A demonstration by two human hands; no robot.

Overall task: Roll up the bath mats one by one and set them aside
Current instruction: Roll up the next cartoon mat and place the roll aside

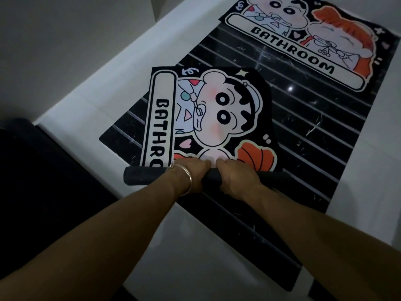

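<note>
- White tiled floor [86, 88]: fills most of the view, dim light.
- Black marble floor panel with thin white stripes [303, 131]: runs diagonally from bottom centre to top right; both mats lie on it.
- Dark black block [32, 170]: on the left edge, shape unclear in the shadow.
- Far black cartoon-print bath mat lettered "BATHROOM" [293, 35]: lies flat at top right, unrolled, well apart from the hands, partly cut off by the frame.
- Near black cartoon-print bath mat, same print [217, 114]: centre of view, partly rolled. Far end lies flat on the panel, one corner over the white tile.
- Rolled black end of the near mat [141, 175]: a tight tube lying crosswise at the near edge, plain underside facing out.
- Left grip [195, 173]: fingers curled over the tube near its middle, holding it.
- Right grip [237, 178]: just beside the left, fingers curled over the same tube.
- Thin silver bangle [188, 181]: on the left wrist.
</note>
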